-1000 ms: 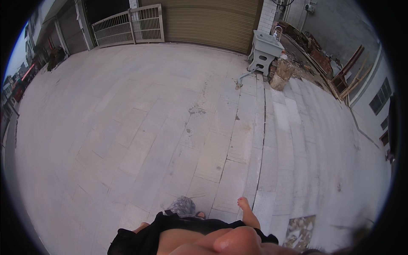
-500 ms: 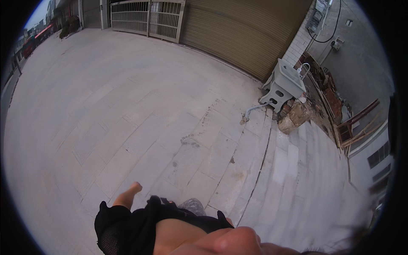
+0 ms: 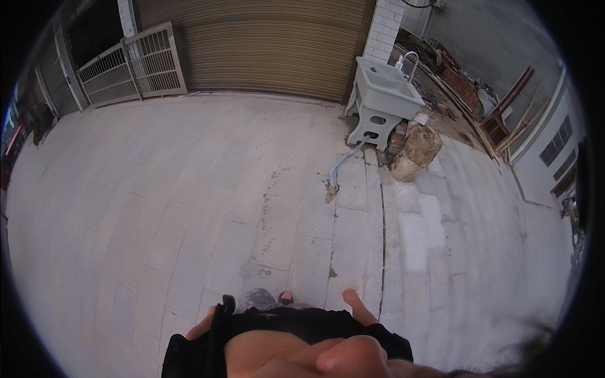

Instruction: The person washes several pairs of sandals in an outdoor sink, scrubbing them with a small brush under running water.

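My right hand (image 3: 351, 296) hangs ahead of my black top (image 3: 296, 324), over the paving; it is too small and foreshortened to make out its fingers. It touches nothing that I can see. At the left, my left forearm (image 3: 200, 326) comes out of the black sleeve, and its hand is mostly hidden by the dark cloth. Between the arms show grey patterned trousers (image 3: 258, 299) and one foot (image 3: 286, 297) in a dark open-toed shoe. A pale freestanding washbasin (image 3: 384, 113) with a curved tap stands farther ahead, right of the middle.
A grey drain hose (image 3: 345, 165) runs from the basin onto the paving (image 3: 208, 189). Beside the basin lie a log stump (image 3: 421, 151) and bricks. Behind stand a brown roller shutter (image 3: 271, 50) and a metal gate (image 3: 135, 66). Planks and rubble (image 3: 466, 94) line the right wall.
My view has turned right, bringing the basin and shutter nearer the middle. My left hand has swung back toward my body; my right hand has swung forward into sight.
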Demonstrator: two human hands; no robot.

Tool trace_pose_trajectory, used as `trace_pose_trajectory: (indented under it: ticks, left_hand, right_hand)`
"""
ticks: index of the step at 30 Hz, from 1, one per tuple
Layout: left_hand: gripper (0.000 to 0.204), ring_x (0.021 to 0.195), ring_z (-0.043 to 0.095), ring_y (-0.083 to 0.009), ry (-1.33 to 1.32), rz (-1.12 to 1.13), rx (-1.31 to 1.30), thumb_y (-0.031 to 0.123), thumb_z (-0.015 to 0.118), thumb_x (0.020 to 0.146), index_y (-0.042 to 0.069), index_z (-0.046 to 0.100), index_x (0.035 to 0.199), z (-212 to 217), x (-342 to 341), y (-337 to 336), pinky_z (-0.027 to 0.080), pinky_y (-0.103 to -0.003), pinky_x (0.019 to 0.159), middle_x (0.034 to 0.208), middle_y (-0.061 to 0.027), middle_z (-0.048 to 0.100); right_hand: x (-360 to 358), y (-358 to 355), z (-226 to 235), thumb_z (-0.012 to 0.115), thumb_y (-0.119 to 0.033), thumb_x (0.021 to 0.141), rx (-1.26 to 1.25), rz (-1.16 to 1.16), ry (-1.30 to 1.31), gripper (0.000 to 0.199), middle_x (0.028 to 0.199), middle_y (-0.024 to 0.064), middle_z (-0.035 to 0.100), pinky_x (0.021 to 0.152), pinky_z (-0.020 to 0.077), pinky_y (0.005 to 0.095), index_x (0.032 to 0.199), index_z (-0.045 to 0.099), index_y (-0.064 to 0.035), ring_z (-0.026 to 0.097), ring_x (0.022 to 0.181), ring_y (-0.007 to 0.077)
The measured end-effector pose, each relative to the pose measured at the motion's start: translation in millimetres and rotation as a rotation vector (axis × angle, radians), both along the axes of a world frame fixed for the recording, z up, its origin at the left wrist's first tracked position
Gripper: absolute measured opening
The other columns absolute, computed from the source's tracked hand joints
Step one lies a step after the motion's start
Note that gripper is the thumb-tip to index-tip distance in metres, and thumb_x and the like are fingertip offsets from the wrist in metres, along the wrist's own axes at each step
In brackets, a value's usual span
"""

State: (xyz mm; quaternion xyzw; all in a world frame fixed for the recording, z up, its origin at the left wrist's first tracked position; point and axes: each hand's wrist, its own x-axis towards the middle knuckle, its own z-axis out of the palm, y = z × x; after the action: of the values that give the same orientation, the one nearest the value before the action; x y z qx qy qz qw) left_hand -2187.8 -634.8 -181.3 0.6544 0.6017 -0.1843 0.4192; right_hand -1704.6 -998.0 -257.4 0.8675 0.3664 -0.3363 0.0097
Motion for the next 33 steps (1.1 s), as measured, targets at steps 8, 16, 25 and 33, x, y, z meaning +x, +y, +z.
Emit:
trace_pose_trajectory:
  ticks: [8,16,25,33]
  left_hand:
    - [0.024,0.083,0.062,-0.0308,0.092,0.144,-0.178,0.018,0.058,0.074,0.009,0.065,0.096,-43.2,145.6,136.6,0.050,-0.038,0.072,0.088,-0.0166,0.065]
    - [0.023,0.083,0.062,-0.0303,-0.123,-0.083,0.132,0.017,0.059,0.074,0.008,0.066,0.093,-52.5,468.1,456.6,0.050,-0.038,0.071,0.086,-0.0161,0.065]
    - [0.022,0.062,0.059,-0.0187,-0.695,-0.254,0.245,0.015,0.056,0.077,0.007,0.064,0.096,29.3,916.9,640.5,0.047,-0.032,0.057,0.073,-0.0122,0.065]
    - [0.021,0.076,0.063,-0.0216,-0.082,-0.482,-0.016,0.017,0.055,0.079,0.007,0.066,0.094,-37.9,883.8,693.1,0.050,-0.032,0.067,0.082,-0.0122,0.065]
  right_hand:
    - [233.5,310.1,123.3,0.055,-0.021,0.084,0.675,-0.602,0.133,0.019,0.080,0.0104,0.065,0.063,0.0475,0.0335,0.095,0.063,-0.0077,0.061,0.069,0.0203]
    - [351.2,298.8,27.0,0.048,-0.015,0.072,0.124,-0.219,-0.055,0.019,0.077,0.0178,0.064,0.070,0.0499,0.0419,0.070,0.065,-0.0049,0.062,0.076,0.0320]
    - [494.7,255.5,-100.1,0.066,-0.023,0.070,0.066,-0.923,0.148,0.014,0.069,0.0066,0.066,0.062,0.0501,0.0355,0.065,0.068,-0.0104,0.064,0.070,0.0222]
    - [846.0,556.3,140.8,0.053,-0.014,0.085,1.005,-1.450,0.202,0.016,0.074,0.0081,0.063,0.048,0.0463,0.0254,0.086,0.060,-0.0001,0.059,0.056,0.0139]
